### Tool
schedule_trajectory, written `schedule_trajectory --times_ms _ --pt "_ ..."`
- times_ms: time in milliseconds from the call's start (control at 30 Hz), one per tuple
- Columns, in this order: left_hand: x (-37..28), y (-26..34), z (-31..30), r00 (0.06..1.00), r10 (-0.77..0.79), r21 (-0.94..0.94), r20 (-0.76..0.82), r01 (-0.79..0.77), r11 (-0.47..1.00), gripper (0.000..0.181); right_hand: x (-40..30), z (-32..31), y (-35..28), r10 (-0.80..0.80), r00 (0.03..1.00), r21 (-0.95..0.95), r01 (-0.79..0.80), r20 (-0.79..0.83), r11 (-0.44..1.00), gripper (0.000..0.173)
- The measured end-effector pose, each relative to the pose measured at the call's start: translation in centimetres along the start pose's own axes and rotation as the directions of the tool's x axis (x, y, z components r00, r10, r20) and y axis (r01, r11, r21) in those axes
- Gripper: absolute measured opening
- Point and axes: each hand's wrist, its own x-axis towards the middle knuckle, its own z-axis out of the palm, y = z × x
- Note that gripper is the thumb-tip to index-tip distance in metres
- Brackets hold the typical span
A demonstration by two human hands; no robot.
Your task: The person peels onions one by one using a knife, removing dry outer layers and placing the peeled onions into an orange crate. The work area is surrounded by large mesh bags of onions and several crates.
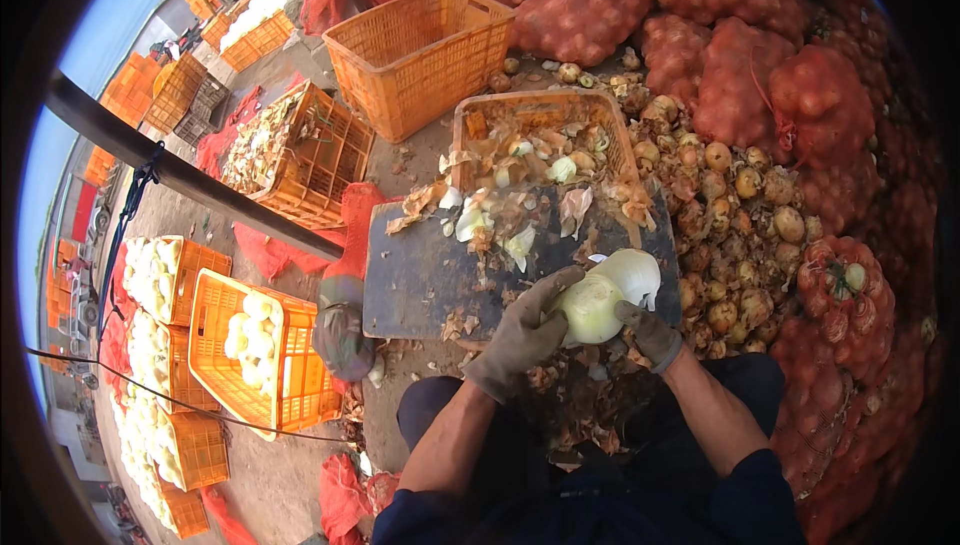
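My left hand (pixel 525 331) wears a grey glove and grips a pale green-white onion (pixel 591 311) above the near edge of a dark board (pixel 427 275). From the onion's far right side a white outer layer (pixel 634 275) stands away, partly peeled. My right hand (pixel 651 335), also gloved, holds this layer low down, its thumb against the onion. The fingers behind the onion are hidden, so I cannot tell whether they hold a tool. Loose skins and white onion pieces (pixel 517 245) lie scattered over the board.
An orange crate (pixel 540 98) of peelings adjoins the board's far edge. Unpeeled onions (pixel 720 245) are heaped at right, below red mesh sacks (pixel 585 4). Another crate (pixel 307 365) at left contains peeled onions (pixel 255 338). A dark pole (pixel 195 170) slants across the left.
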Motion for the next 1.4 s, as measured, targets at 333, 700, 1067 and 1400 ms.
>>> schedule_trajectory --times_ms 333,700,1067,1400 --pt "2.1 -1.4 1.3 0.897 -0.189 -0.262 -0.400 0.085 0.961 0.038 1.0 -3.4 3.3 -0.102 0.994 -0.096 0.106 0.050 0.990 0.042" --pt "4.4 -3.6 -0.2 0.657 -0.074 -0.429 -0.750 -0.399 0.810 0.031 3.9 6.1 3.1 -0.294 0.941 -0.259 0.247 -0.165 0.934 0.043" --pt "2.6 -10.9 -4.8 0.415 0.454 0.520 -0.788 0.055 0.853 0.037 13.7 25.5 -5.4 -0.023 0.934 -0.334 0.151 0.357 0.930 0.059" --pt "3.1 -9.2 -4.9 0.379 -0.067 -0.263 -0.923 -0.494 0.828 0.044 11.4 32.2 -5.4 -0.279 0.923 -0.272 0.350 0.266 0.897 0.052"
